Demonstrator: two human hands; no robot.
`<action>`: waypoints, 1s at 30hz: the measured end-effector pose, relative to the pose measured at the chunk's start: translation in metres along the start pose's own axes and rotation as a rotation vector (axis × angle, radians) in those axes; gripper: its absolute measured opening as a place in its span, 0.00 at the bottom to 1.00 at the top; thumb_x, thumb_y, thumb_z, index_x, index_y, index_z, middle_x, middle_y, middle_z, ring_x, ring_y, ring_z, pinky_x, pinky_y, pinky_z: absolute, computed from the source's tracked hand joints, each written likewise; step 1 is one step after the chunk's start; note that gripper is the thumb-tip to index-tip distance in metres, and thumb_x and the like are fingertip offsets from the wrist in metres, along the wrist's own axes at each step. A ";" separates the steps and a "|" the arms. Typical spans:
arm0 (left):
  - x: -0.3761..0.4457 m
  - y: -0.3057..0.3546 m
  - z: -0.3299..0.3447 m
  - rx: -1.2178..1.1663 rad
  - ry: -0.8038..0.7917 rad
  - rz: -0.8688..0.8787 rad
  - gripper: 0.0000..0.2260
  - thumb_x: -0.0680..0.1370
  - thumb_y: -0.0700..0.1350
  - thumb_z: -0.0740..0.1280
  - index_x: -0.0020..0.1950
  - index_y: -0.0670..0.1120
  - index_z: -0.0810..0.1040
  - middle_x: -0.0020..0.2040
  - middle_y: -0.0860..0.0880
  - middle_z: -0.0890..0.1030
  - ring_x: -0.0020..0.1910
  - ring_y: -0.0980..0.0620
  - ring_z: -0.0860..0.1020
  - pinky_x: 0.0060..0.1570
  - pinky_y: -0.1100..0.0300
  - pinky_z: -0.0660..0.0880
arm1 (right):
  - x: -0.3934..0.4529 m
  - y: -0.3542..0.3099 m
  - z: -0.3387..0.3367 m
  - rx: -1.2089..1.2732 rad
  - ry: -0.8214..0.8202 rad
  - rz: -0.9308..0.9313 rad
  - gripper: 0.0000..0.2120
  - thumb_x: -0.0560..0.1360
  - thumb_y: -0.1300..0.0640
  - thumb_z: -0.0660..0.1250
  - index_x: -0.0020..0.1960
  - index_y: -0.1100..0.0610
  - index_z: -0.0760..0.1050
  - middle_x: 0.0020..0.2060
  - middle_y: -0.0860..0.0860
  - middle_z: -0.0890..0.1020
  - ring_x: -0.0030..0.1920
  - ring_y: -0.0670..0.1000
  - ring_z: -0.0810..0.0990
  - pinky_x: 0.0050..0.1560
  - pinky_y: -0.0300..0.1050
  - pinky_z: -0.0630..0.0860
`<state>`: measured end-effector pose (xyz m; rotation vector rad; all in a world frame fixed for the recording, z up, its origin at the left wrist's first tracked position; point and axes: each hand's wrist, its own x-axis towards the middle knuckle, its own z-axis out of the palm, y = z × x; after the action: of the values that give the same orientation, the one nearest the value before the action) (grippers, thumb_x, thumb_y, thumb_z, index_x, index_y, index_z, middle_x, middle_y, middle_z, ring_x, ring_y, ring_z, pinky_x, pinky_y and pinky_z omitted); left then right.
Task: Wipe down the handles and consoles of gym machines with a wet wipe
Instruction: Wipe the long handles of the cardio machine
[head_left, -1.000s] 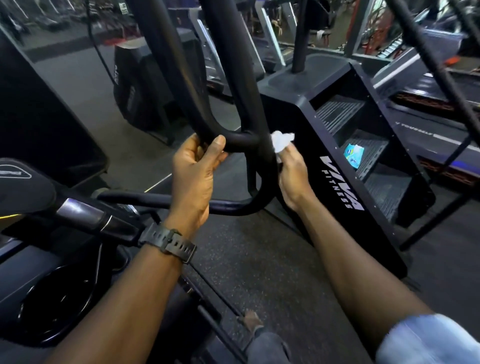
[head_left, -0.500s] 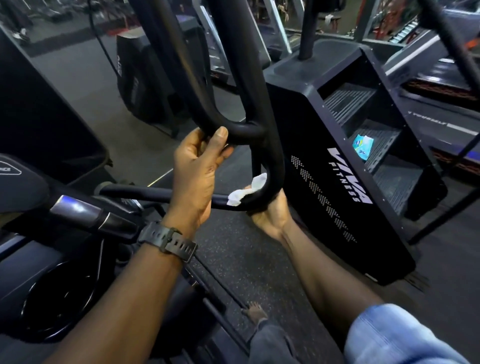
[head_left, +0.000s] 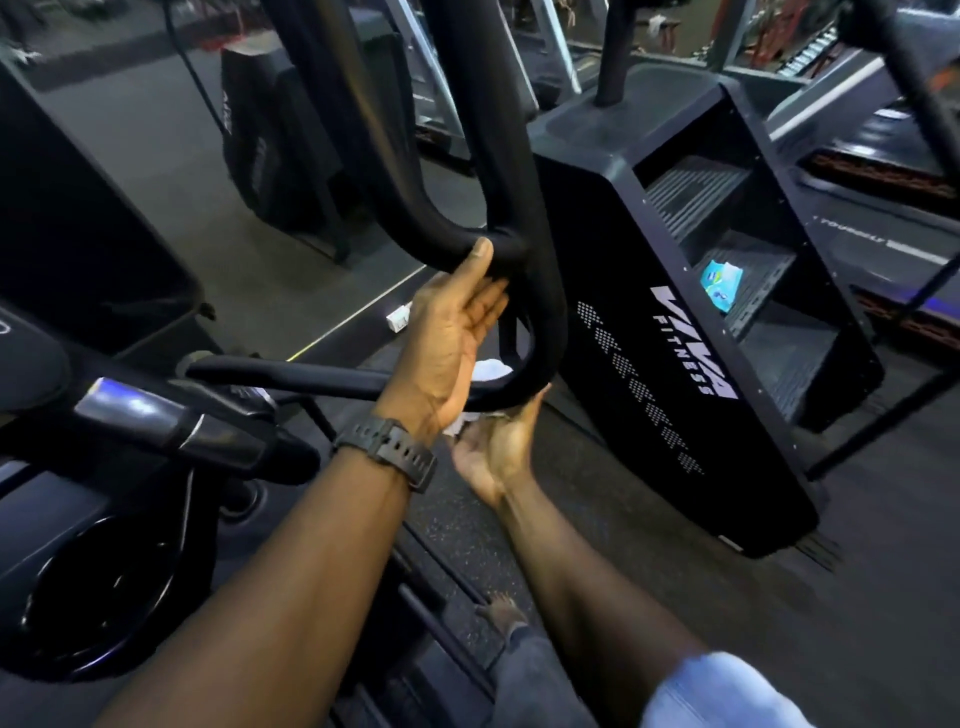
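Observation:
The black looped handle (head_left: 543, 291) of a gym machine curves down in front of me. Under its lower bend, my right hand (head_left: 493, 452) lies palm up and grips the white wet wipe (head_left: 488, 370) round the bar. Part of the wipe is hidden behind my left wrist. My left hand (head_left: 452, 338), with a black watch on its wrist, is by the handle's upper bend. Its fingers are loose and its thumb tip touches the bar.
A black VIVA FITNESS stair climber (head_left: 675, 374) stands close on the right, with a blue wipes packet (head_left: 719, 279) on one step. At lower left are this machine's black console with a cup holder (head_left: 93, 597) and a chrome-tipped bar (head_left: 156, 415). Treadmills line the far right.
My right hand slid the wipe down the handle's curve, from the upper joint to under the lower bend. My left hand loosened its grip on the upper bend.

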<state>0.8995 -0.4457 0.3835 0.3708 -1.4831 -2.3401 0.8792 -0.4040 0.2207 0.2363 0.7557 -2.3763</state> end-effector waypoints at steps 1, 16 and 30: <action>0.001 0.002 -0.002 0.012 -0.016 0.004 0.10 0.82 0.48 0.65 0.60 0.45 0.80 0.55 0.48 0.85 0.60 0.52 0.82 0.66 0.57 0.75 | -0.003 -0.002 0.001 0.047 0.015 0.011 0.40 0.70 0.22 0.53 0.54 0.55 0.81 0.42 0.54 0.82 0.41 0.52 0.80 0.46 0.46 0.73; -0.008 -0.024 -0.022 0.304 -0.132 -0.061 0.32 0.81 0.64 0.52 0.72 0.43 0.74 0.69 0.49 0.79 0.69 0.57 0.75 0.73 0.57 0.66 | -0.008 -0.048 -0.036 -1.850 0.056 -1.444 0.31 0.84 0.53 0.52 0.78 0.67 0.41 0.78 0.65 0.45 0.79 0.62 0.45 0.78 0.59 0.50; -0.025 -0.080 -0.096 0.896 0.131 0.194 0.27 0.83 0.58 0.48 0.69 0.46 0.78 0.67 0.53 0.79 0.67 0.58 0.74 0.72 0.54 0.67 | -0.026 -0.075 -0.013 -2.892 -0.478 -1.149 0.37 0.78 0.42 0.58 0.76 0.68 0.59 0.71 0.67 0.68 0.73 0.64 0.64 0.77 0.60 0.49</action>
<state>0.9483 -0.4817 0.2716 0.5420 -2.2976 -1.3568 0.8533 -0.3351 0.2539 1.4758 -2.2645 -0.3860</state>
